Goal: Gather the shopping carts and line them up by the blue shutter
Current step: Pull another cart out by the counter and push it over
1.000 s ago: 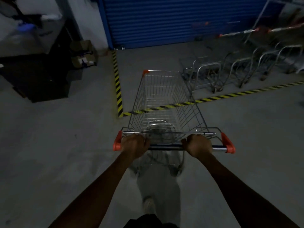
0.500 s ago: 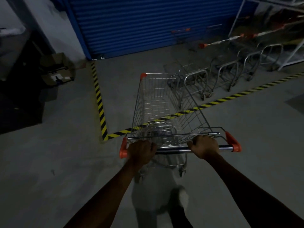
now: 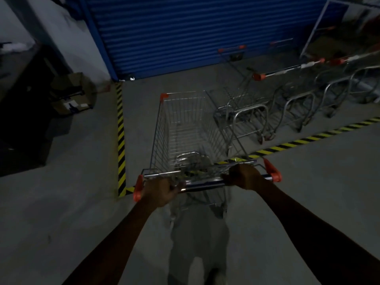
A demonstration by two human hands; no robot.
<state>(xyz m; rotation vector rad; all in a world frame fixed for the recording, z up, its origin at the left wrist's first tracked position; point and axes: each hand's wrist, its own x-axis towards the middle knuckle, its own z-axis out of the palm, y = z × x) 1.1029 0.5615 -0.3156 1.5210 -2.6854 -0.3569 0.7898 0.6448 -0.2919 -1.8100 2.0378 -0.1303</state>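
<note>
Closer to the blue shutter [image 3: 195,31] now, the cart [image 3: 185,124] is crossing the striped tape [image 3: 121,140], its nose short of the shutter, just left of the parked carts [image 3: 246,114]. Left grip [image 3: 160,191] and right grip [image 3: 245,176] both clench its handle [image 3: 205,184]. Veering right could snag the nearest parked frame. No legible writing.

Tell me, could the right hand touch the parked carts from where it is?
Probably not yet. The right hand grips the handle of the pushed cart, and the parked carts stand further ahead on the right, seemingly beyond arm's length.
</note>
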